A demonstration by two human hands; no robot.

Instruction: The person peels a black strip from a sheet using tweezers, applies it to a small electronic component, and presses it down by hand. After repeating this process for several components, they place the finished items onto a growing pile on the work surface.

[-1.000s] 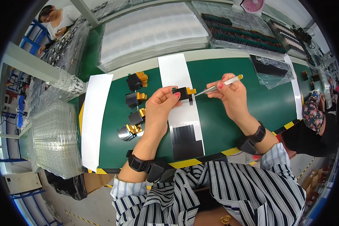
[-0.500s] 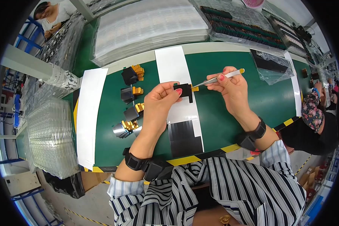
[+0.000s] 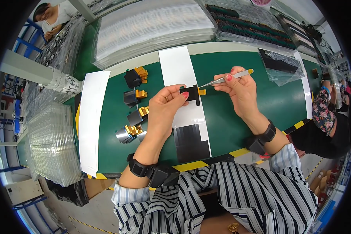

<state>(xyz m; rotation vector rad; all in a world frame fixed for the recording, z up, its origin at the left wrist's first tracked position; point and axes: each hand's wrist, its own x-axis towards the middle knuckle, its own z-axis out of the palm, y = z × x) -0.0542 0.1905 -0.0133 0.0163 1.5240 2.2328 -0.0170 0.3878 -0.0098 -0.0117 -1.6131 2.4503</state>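
Between thumb and fingers, my left hand (image 3: 167, 102) pinches a small black flat part (image 3: 192, 95) with an orange flex tab (image 3: 202, 92) sticking out on its right. My right hand (image 3: 238, 90) grips metal tweezers (image 3: 224, 79), whose tip points left and lies at the upper edge of the black part; whether it touches cannot be made out. Below my hands, a black sheet (image 3: 191, 145) lies on a white paper strip (image 3: 178, 64). Left of my left hand, several dark parts with orange flex tails (image 3: 135, 77) lie in a column of small piles.
Stacked clear trays (image 3: 152, 29) stand behind the green mat (image 3: 253, 105), beside a tray of dark parts (image 3: 253, 33). More clear trays (image 3: 50, 144) are at left. A plastic bag with a black sheet (image 3: 280, 66) lies at far right. Other people sit at upper left and right.
The tweezers' tip has shifted from beside the orange tab to the black part's upper right edge. A narrow black strip now extends above that edge. My left hand stays nearly still.
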